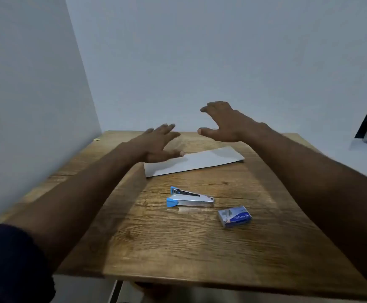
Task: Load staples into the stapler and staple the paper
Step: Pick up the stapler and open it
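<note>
Now both arms outstretched: left hand [159,144] and right hand [220,123] splayed, grip empty, above paper [196,160].

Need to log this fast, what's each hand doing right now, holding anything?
Left hand: open, fingers spread, empty, above the paper's left end.
Right hand: open, fingers spread, empty, raised over the table.

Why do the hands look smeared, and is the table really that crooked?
In the head view, the left hand and right hand are motion-blurred; the stapler and staple box stay fairly sharp; wide-angle distortion skews the table.
</note>
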